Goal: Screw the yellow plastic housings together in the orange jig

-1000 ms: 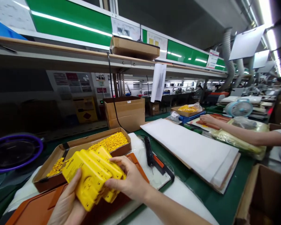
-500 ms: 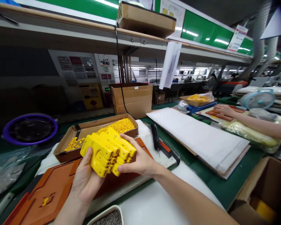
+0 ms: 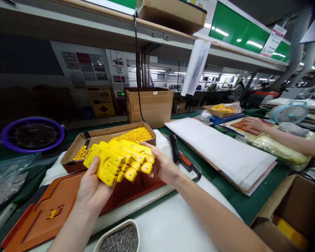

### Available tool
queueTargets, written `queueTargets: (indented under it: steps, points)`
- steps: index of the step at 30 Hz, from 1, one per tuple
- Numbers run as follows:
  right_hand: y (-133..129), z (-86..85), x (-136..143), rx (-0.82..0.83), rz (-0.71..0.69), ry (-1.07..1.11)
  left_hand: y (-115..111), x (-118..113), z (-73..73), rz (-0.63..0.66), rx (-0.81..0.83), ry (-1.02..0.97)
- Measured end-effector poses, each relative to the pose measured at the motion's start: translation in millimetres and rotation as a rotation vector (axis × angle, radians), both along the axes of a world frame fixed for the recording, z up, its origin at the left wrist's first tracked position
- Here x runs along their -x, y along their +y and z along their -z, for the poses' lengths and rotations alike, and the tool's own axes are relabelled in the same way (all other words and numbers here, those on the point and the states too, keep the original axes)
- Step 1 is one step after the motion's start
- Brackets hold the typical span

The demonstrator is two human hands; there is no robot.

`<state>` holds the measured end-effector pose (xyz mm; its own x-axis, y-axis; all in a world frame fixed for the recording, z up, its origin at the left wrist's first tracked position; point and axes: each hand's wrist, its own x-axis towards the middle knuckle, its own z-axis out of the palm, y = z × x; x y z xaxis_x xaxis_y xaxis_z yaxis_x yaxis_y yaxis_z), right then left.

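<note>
Several matching yellow plastic housings [image 3: 103, 164] are held in a stack between my hands, fanned out to the right and overlapping. My left hand [image 3: 93, 189] grips the left end of the stack, thumb on top. My right hand [image 3: 166, 165] closes on the right end, its fingers partly hidden behind the housings. Beneath them lie reddish-brown plastic panels [image 3: 48, 206], one with a small yellow piece in a recess. Behind the stack, a shallow cardboard tray [image 3: 77, 138] holds many small yellow pieces [image 3: 136, 134].
A white dish [image 3: 138, 232] of small dark metal screws or pins stands at the front. To the right lie a black electric screwdriver [image 3: 174, 148] and white sheets [image 3: 220, 150]. A purple-rimmed fan [image 3: 5, 136] is at left. A co-worker's arm [image 3: 286, 134] reaches in from the right.
The yellow housings are spread further apart and lie flatter, their right end shifted slightly right with my right hand. My right thumb has moved from the front of the stack. The view has tilted slightly.
</note>
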<state>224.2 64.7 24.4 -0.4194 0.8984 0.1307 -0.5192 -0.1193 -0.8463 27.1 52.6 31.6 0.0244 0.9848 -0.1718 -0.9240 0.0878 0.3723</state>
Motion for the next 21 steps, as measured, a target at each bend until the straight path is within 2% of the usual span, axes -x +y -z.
queueTargets:
  steps: [4,6,10,13,17,21]
  points:
    - [0.0,-1.0,-0.5,0.065,-0.047,-0.062,-3.0,-4.6,-3.8,-0.053,0.007,0.119]
    - [-2.6,-2.3,-0.5,0.095,-0.116,-0.137,-5.4,-10.2,-4.9,-0.024,0.046,0.225]
    - [-9.6,0.3,2.8,0.002,-0.145,-0.277,-8.2,-18.5,-4.0,0.033,0.106,0.351]
    - [-11.6,6.5,7.3,-0.073,-0.116,-0.299,-6.6,-16.9,-3.5,-0.010,0.100,0.311]
    - [-8.0,12.4,9.9,-0.003,-0.067,-0.219,-3.4,-7.8,-6.4,-0.021,0.069,0.205]
    - [-3.9,11.8,8.7,0.055,-0.144,-0.134,-2.9,-0.5,-11.7,-0.002,0.080,0.184]
